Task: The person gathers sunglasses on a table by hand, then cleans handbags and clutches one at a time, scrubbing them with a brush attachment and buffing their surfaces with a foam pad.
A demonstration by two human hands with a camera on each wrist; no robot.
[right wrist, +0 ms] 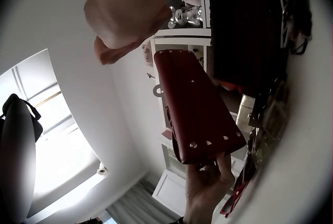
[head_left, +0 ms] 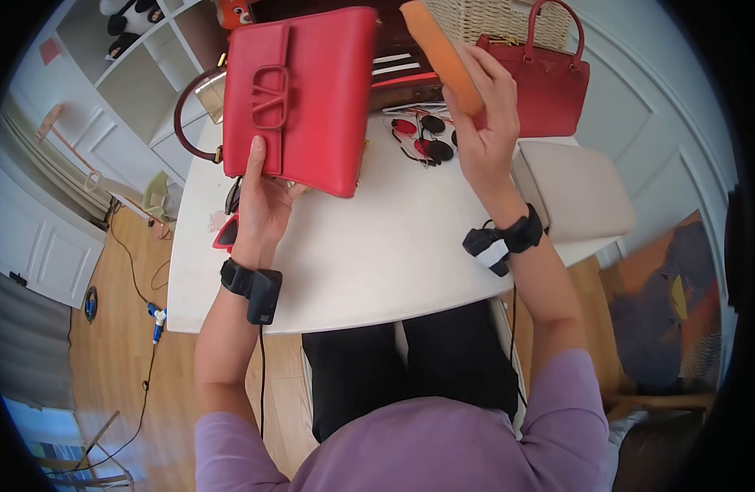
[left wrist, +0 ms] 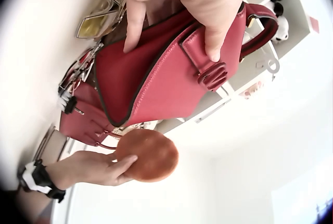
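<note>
A red handbag with a dark round handle and a front logo is tilted above the table, gripped at its lower edge by my left hand, thumb over the front. The left wrist view has the bag close up, fingers of the left hand round its edge. In the right wrist view the bag's studded base faces the camera. My right hand holds a round, flat orange-brown sponge-like disc to the bag's right; in the left wrist view the disc is apart from the bag.
Sunglasses lie at the table's far side, with red-framed ones at the left. A second red handbag stands back right, near a wicker basket. A beige bag sits on the right. White shelves stand behind left.
</note>
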